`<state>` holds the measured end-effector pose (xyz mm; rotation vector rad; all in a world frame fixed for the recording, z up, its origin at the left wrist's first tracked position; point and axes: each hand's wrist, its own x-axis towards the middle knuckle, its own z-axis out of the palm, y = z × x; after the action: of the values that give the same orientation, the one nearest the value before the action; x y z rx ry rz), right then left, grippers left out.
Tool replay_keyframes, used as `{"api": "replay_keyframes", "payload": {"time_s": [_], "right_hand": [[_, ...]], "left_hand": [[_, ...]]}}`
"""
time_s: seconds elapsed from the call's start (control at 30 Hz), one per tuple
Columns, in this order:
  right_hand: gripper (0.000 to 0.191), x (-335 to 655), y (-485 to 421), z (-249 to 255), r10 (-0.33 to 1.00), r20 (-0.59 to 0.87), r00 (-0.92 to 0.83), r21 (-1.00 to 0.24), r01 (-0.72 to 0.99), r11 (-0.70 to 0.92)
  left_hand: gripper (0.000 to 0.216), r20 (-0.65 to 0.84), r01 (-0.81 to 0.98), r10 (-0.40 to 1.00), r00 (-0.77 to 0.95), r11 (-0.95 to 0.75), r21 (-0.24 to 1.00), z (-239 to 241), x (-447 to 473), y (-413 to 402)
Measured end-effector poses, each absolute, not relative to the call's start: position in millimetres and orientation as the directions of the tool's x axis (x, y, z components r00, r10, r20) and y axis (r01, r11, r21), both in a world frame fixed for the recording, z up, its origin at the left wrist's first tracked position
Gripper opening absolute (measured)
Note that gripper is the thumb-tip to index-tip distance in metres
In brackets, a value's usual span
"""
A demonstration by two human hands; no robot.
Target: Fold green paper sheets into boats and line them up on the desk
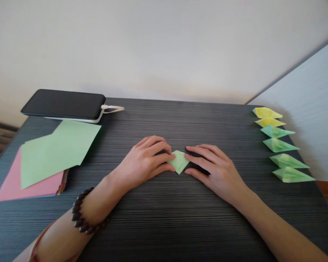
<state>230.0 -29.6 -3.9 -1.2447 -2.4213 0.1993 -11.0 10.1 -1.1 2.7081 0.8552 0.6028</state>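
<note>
A small folded piece of light green paper, shaped like a kite with its point toward me, lies on the dark table between my hands. My left hand grips its left corner with the fingers bent around the edge. On the other side, my right hand has its fingers apart, and one fingertip touches the paper's right corner. The right thumb rests below that corner, off the paper. Part of the paper's left side is hidden under my left fingertips.
Several folded yellow and green paper pieces line the table's right edge. At left, green sheets overlap a pink-topped paper stack. Behind them a black phone sits on a white block with a short white cable. A wall rises behind.
</note>
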Motion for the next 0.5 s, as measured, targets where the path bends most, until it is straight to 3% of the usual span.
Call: {"api": "replay_keyframes", "payload": {"time_s": [0.17, 0.3, 0.5], "right_hand": [[0.025, 231.7, -23.6, -3.4, 0.793, 0.344, -0.502, -0.361, 0.709, 0.606], [0.02, 228.2, -24.6, -5.0, 0.745, 0.411, -0.525, -0.323, 0.681, 0.658], [0.018, 224.6, -24.9, -4.9, 0.716, 0.396, -0.575, -0.283, 0.666, 0.69]], "left_hand": [[0.021, 0.335, 0.488, 0.582, 0.741, -0.81, 0.327, -1.1, -9.6, 10.8], [0.021, 0.33, 0.498, 0.581, 0.744, -0.811, 0.306, -0.8, -9.2, 9.5], [0.025, 0.279, 0.516, 0.593, 0.756, -0.801, 0.305, 0.1, -10.3, 6.3]]}}
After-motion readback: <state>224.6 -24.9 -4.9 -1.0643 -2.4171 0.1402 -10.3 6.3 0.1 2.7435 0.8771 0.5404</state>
